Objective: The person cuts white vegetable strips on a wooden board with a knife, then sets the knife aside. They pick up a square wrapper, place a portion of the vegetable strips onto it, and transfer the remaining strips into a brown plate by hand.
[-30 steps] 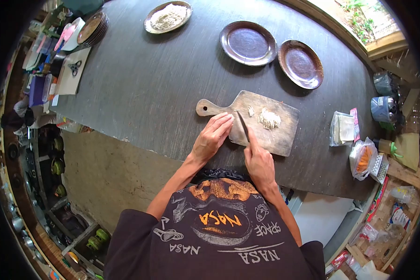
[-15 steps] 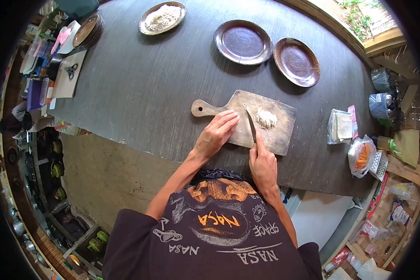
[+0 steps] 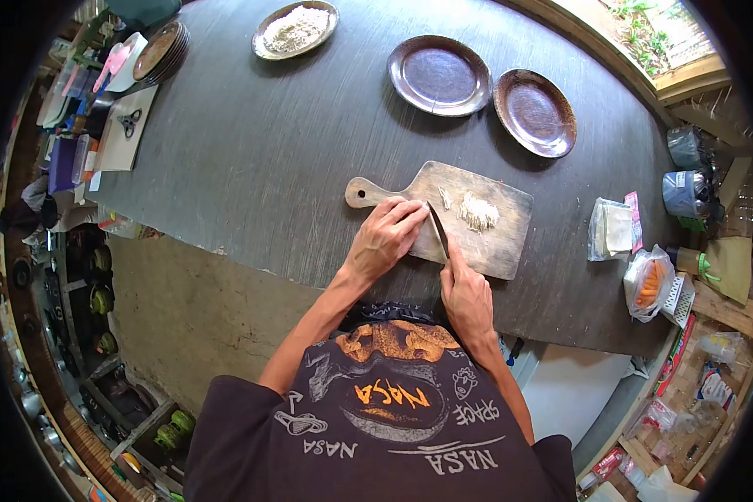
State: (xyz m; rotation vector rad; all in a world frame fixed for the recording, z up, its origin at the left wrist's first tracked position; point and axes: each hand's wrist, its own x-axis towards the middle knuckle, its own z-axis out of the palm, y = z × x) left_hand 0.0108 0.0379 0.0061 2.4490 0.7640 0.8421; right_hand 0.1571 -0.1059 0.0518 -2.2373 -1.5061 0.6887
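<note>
Across the dark desk, we are seeing two brown plates sitting at the far side and a wooden cutting board lying nearer to us. We are gripping the knife in the right hand, its blade slanting over the board just beside the left hand. We are bunching that left hand narrowly by the board's handle end, hiding whatever is under it. Pale shreds are lying right of the blade.
</note>
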